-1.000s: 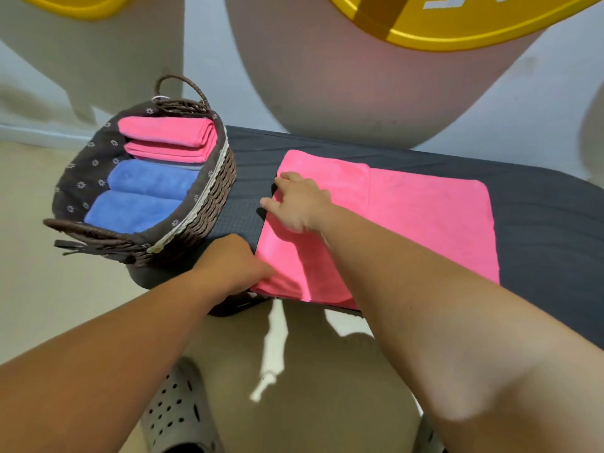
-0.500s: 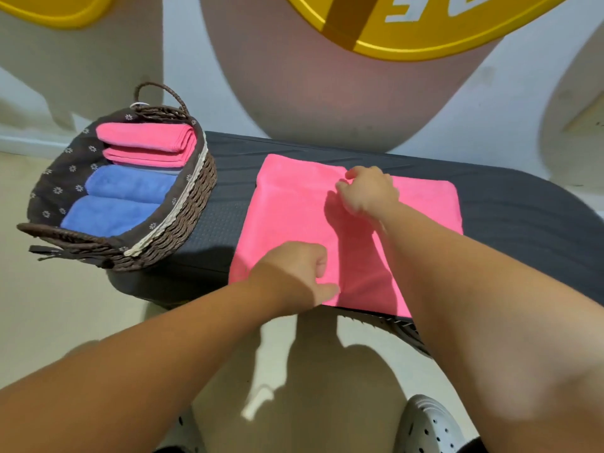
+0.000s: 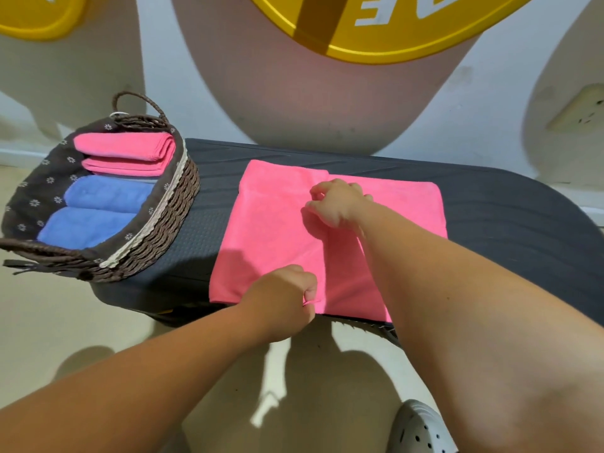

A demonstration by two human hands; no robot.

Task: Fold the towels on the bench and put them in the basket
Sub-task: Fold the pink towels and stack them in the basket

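We see a long dark bench (image 3: 496, 220) with a rounded near corner and a finely dimpled, matte pad; its right half lies bare, with open room there and along the far edge. Spread flat across the middle is a pink towel (image 3: 271, 230) — soft, short-piled cloth, roughly rectangular, its near edge reaching the bench's front lip and its left edge well apart from the basket. A folded upper layer ends in a straight edge running front to back down the middle. At the bench's left end sits the oval wicker basket (image 3: 170, 220), brown woven rope with a pale band and a dark flowered lining, overhanging the bench end. Inside lie two folded pink towels (image 3: 125, 153) and two rolled blue towels (image 3: 94, 207), packed side by side. Our left hand (image 3: 281, 299) is clenched on the pink towel's near edge at that fold. Our right hand (image 3: 340, 204) rests at the fold's far part, fingers curled — apparently pinching the cloth, though we cannot tell for sure.
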